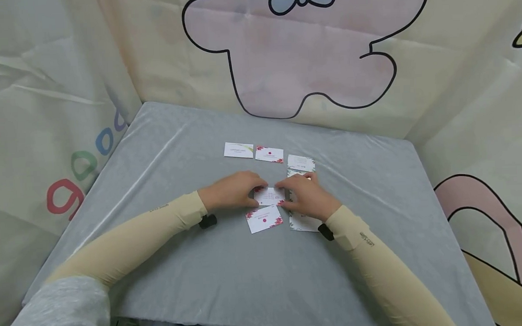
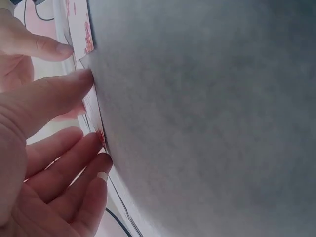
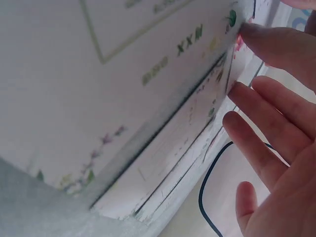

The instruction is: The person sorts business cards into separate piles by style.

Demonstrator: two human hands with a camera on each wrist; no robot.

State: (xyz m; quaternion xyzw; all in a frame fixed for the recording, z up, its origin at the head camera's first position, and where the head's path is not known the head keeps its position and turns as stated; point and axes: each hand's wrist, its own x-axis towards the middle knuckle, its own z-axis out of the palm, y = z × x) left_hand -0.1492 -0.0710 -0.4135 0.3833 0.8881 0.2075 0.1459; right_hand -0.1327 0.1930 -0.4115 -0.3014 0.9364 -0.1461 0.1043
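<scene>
A white business card with red floral corners [image 1: 269,196] lies flat on the grey cloth, between my two hands. My left hand [image 1: 231,190] holds its left end, thumb at the near edge and fingertips at the far edge. At the opposite end my right hand [image 1: 310,197] grips it the same way, its palm and wrist over a column of cards. Just below, a second red-flowered card [image 1: 264,219] sits slightly tilted. Leaf-cornered cards [image 1: 301,163] form the column on the right, partly hidden by that hand; one shows large in the right wrist view.
Farther back lie a white card with a green corner [image 1: 238,150] and another red-flowered card [image 1: 269,154], side by side. A grey cloth [image 1: 204,275] covers the table. Printed curtains [image 1: 309,51] stand behind it and at both sides.
</scene>
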